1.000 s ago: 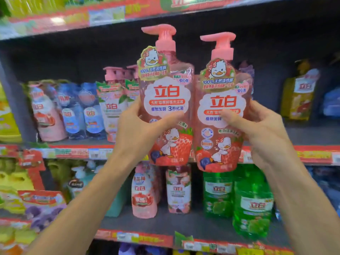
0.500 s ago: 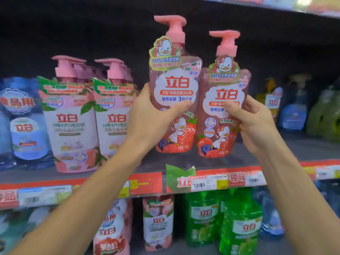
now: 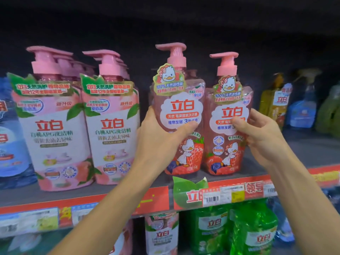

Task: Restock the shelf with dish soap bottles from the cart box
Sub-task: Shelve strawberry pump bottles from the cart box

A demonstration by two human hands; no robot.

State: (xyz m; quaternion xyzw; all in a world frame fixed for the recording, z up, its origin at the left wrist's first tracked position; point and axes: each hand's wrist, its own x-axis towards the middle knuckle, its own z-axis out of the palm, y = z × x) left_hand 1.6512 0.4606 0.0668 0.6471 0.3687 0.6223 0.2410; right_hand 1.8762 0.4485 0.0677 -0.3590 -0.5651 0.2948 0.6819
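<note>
Standing side by side at the shelf's front edge, two pink strawberry dish soap bottles were each held by one hand. The left bottle [image 3: 181, 115] stood upright with its pump nozzle pointing toward 9 o'clock, and the left hand [image 3: 158, 138] gripped it from its 9 o'clock side, thumb curled across the white cloud label and fingers hidden behind the body. The right bottle [image 3: 229, 126], just beside the first at its 3 o'clock and seemingly touching it low down, sat slightly lower in the view; the right hand [image 3: 261, 133] gripped it from the 3 o'clock side, thumb pressed on the label and fingers wrapped round the far edge. Whether either base rested fully on the shelf board [image 3: 303, 155] could not be told, though both bases lay at board level just behind the red price rail [image 3: 220, 195].

At 9 o'clock from the held pair stood rows of peach dish soap bottles [image 3: 110, 126] with pale pink pumps, upright and several deep. Farther toward 9 o'clock was a blue refill pouch [image 3: 12, 144]. At 3 o'clock, well apart, a yellowish bottle [image 3: 275, 102] and a blue spray bottle [image 3: 303, 107] stood blurred in shadow. At 6 o'clock, on the tier below, were green bottles [image 3: 252, 229] and another pink bottle [image 3: 161, 234].
</note>
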